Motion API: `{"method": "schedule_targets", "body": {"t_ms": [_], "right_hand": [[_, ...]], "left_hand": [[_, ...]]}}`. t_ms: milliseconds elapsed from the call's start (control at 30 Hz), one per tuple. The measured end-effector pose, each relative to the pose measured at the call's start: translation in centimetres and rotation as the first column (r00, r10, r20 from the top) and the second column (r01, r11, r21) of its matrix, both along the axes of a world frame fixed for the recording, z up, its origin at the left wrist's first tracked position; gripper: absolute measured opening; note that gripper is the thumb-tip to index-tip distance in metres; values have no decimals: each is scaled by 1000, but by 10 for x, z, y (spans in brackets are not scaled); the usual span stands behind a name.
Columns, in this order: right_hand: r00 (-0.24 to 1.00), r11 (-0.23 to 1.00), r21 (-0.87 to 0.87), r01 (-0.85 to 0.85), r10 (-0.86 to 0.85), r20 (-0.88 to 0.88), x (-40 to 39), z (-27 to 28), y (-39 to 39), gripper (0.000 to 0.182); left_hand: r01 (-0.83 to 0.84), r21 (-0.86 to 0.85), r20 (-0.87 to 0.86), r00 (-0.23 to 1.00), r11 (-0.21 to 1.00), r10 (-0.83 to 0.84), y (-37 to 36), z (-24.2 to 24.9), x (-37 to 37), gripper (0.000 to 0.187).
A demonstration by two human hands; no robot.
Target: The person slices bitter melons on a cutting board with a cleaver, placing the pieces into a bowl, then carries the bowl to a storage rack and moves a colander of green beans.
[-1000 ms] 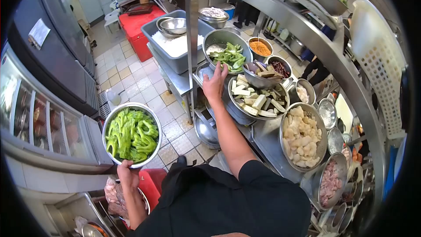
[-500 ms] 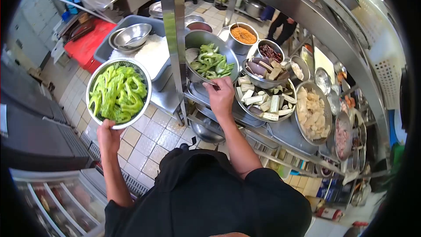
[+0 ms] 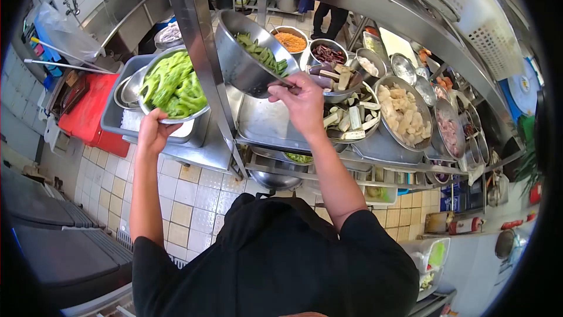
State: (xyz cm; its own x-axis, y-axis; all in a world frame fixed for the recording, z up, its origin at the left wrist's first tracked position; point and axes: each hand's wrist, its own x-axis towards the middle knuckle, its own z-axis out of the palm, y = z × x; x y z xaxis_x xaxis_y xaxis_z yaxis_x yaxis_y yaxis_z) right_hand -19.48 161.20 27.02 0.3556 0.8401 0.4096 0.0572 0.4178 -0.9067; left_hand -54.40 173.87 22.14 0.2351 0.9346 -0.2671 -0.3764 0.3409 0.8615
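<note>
My left hand [image 3: 153,132] grips the near rim of a round bowl of bright green sliced vegetable [image 3: 174,85], held over a grey tub [image 3: 111,109] with white contents. With its fingers closed on the near rim, my right hand [image 3: 299,100] holds a steel bowl [image 3: 249,76] tilted above a metal tray [image 3: 267,124] on the rack. Darker green pieces [image 3: 262,53] lie inside the tilted bowl. To the right of my right hand stands a bowl of cut eggplant [image 3: 354,119].
A steel rack post [image 3: 202,53] rises between the two bowls. Bowls of orange shreds [image 3: 288,41], pale chunks [image 3: 404,114] and pink meat [image 3: 448,132] stand rightward. A red box [image 3: 88,112] is at left. Another person's dark-clothed legs [image 3: 330,21] show beyond the rack.
My right hand has raised and tilted the steel bowl, uncovering the tray beneath. The bowl in my left hand is now over the grey tub, and the view has shifted.
</note>
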Motion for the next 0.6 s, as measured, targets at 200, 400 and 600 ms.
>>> {"method": "schedule_targets", "body": {"t_ms": [200,400,600], "right_hand": [[996,994,80,70,-75,56,21,35,-22,13],[982,979,94,179,-183,44,34,43,-51,13],[976,971,107,212,-217,35,39,37,-60,13]], "left_hand": [[260,-23,-77,962,965,-261,42,4,63,36],[496,-16,-210,847,868,-487,69,-3,96,30],[536,-35,-98,838,843,-537,74,-17,121,16]]}}
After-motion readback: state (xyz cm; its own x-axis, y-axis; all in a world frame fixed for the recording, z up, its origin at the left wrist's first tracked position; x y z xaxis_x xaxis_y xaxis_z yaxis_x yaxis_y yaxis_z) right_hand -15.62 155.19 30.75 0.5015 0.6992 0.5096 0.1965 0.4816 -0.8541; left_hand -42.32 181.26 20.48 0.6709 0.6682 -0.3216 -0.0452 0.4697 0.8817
